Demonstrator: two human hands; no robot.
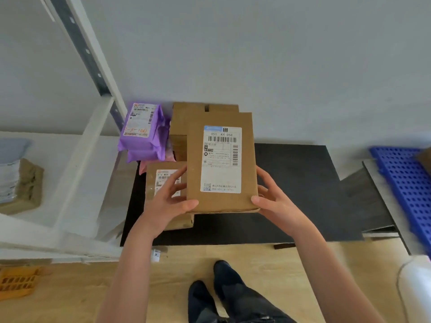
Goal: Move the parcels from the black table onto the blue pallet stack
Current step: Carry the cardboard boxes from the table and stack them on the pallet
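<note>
A brown cardboard parcel (221, 159) with a white shipping label is held above the black table (303, 183). My left hand (170, 197) grips its near left corner and my right hand (272, 197) grips its near right corner. Under my left hand lies a smaller brown parcel (161, 180) with a label. Purple bagged parcels (143, 134) lie at the table's far left. A larger brown box (186, 120) stands behind the held parcel. The blue pallet stack (405, 178) is at the right edge, with the corner of a brown parcel (425, 159) on it.
A white metal shelf (77, 159) stands to the left, holding a wrapped bundle (21, 185). An orange crate (18, 283) sits on the wooden floor at lower left. A white object (417, 287) is at lower right. My feet (210, 297) stand before the table.
</note>
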